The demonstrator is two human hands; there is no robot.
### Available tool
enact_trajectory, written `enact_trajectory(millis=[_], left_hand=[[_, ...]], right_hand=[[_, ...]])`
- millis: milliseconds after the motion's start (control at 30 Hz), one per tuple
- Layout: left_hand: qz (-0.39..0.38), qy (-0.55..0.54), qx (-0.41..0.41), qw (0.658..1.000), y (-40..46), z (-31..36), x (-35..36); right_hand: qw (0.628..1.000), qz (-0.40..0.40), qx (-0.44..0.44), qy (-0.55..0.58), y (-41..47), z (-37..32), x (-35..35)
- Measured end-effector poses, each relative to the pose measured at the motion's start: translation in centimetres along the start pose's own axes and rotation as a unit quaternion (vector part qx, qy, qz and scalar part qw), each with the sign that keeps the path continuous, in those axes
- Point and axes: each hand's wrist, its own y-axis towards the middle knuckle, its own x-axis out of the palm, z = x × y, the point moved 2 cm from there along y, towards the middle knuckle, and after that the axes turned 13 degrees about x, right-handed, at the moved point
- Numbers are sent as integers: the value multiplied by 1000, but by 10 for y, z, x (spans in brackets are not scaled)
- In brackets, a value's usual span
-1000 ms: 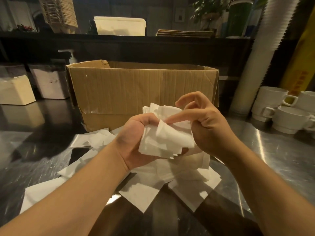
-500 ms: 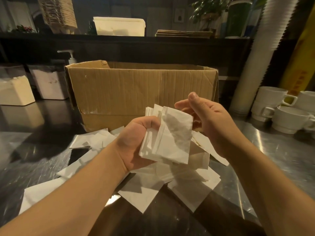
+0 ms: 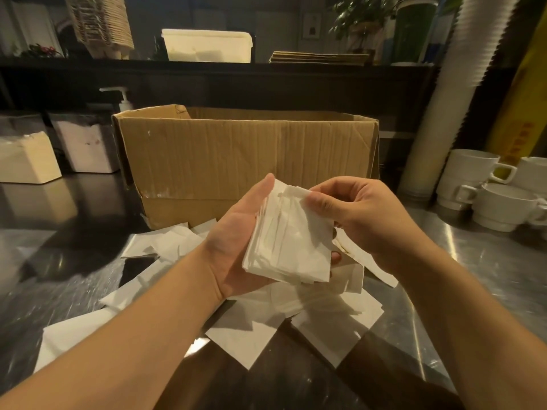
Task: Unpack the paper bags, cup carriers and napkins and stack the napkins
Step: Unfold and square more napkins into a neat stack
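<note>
My left hand point(image 3: 233, 241) cradles a small stack of white napkins point(image 3: 291, 244), palm up, thumb along the stack's left edge and fingertips showing under its right side. My right hand point(image 3: 358, 216) pinches the stack's top right corner between thumb and fingers. Below both hands, several loose white napkins point(image 3: 322, 318) lie scattered on the shiny metal counter point(image 3: 485, 276). Directly behind them stands an open brown cardboard box point(image 3: 236, 161); its inside is hidden.
White mugs point(image 3: 500, 205) stand stacked at the right, beside a tall sleeve of white cups point(image 3: 450, 93). Two napkin-filled containers point(image 3: 26, 158) sit at the left by a pump bottle point(image 3: 122, 97). A dark shelf behind carries a white tub point(image 3: 207, 44), flat paper bags point(image 3: 319, 57) and stacked cup carriers point(image 3: 100, 22).
The stack has been squared up in my left palm. My right hand moved from laying a napkin on the stack to pinching its top right corner.
</note>
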Motion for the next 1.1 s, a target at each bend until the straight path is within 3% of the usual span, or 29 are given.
enact_trajectory(millis=[100,300,633,800,867,967,1100], left_hand=[[-22,8,-18,1000,0,-2,-1],[-35,19,-12,999,0,-4,1],[20,34,-18,999,-3,-3,-2],[-5,-25,-46,999,-5,1,5],[-10,-46,-36,998,-4,3,6],[6,-56,-14,998,-3,3,7],[61,-65,2,996,-3,4,4]], right_hand=[[999,-22,7,28,-2,-2,1],[999,9,28,46,-3,5,10],[997,62,-31,-38,-4,6,21],[997,73,13,-27,-1,0,3],[993,85,46,-67,3,-1,-6],[968,102,84,-215,8,2,-17],[916,-2,159,-367,6,1,-22]])
